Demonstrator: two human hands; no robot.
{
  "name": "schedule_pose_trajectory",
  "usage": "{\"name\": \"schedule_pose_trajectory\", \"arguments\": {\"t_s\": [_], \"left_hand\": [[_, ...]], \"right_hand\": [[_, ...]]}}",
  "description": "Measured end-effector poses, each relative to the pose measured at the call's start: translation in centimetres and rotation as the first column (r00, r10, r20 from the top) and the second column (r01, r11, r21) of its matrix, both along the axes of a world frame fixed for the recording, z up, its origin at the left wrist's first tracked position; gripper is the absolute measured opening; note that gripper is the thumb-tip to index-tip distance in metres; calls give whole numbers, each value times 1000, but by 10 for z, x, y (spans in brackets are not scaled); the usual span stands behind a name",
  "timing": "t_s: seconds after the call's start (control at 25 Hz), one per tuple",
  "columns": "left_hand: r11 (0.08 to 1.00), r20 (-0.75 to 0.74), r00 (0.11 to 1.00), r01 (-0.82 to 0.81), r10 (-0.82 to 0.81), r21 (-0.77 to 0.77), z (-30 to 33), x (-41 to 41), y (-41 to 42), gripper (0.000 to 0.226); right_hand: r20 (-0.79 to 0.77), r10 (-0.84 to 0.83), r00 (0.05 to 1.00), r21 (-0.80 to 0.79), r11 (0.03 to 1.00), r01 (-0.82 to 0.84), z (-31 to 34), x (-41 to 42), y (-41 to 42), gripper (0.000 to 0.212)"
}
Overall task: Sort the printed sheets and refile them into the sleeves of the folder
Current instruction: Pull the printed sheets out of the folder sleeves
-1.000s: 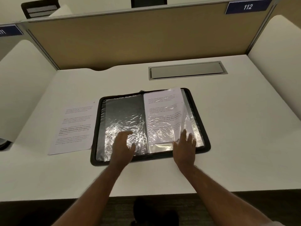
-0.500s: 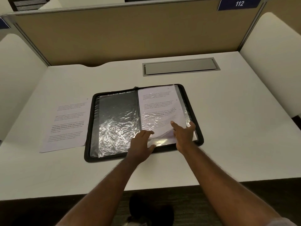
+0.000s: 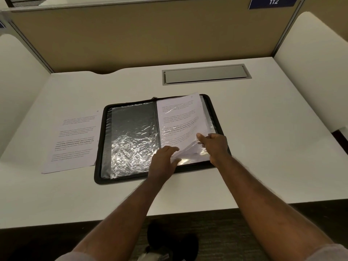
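Note:
A black zip folder point(image 3: 98, 144) lies open in the middle of the desk. Its left side shows an empty, crinkled clear sleeve point(image 3: 131, 140). On the right side a printed sheet point(image 3: 178, 117) sits in a clear sleeve whose lower edge is lifted. My right hand point(image 3: 213, 146) pinches that lifted sleeve near its bottom right. My left hand point(image 3: 162, 161) grips the lower left corner of the sheet at the sleeve's bottom edge. A second printed sheet point(image 3: 74, 142) lies flat on the desk, left of the folder.
The white desk point(image 3: 263, 147) has a grey cable hatch point(image 3: 206, 74) behind the folder. A tan partition point(image 3: 150, 38) closes the back, and white side panels stand at left and right. A blue tag reading 112 point(image 3: 273, 1) sits top right.
My left hand moved right from the empty sleeve to the sheet's lower left corner. My right hand shifted up and lifted the right sleeve's bottom edge. The camera came closer.

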State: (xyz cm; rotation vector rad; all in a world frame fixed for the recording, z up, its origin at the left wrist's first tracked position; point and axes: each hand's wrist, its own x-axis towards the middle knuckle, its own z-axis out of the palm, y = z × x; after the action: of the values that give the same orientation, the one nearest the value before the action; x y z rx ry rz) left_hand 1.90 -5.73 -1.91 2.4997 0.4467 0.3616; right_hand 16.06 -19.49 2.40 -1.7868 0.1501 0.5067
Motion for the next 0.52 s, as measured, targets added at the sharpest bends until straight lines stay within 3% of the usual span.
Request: {"name": "schedule_pose_trajectory", "arguments": {"t_s": [0.12, 0.32, 0.52], "left_hand": [[993, 28, 996, -80, 83, -91, 4, 2, 0, 26], [995, -71, 996, 40, -46, -90, 15, 2, -1, 58], [1000, -34, 999, 15, -15, -12, 16, 8, 3, 26]], "right_hand": [[67, 5, 998, -89, 996, 1, 1, -2, -2, 33], [136, 35, 990, -143, 990, -15, 4, -7, -1, 42], [223, 93, 970, -185, 981, -51, 4, -7, -2, 46]]}}
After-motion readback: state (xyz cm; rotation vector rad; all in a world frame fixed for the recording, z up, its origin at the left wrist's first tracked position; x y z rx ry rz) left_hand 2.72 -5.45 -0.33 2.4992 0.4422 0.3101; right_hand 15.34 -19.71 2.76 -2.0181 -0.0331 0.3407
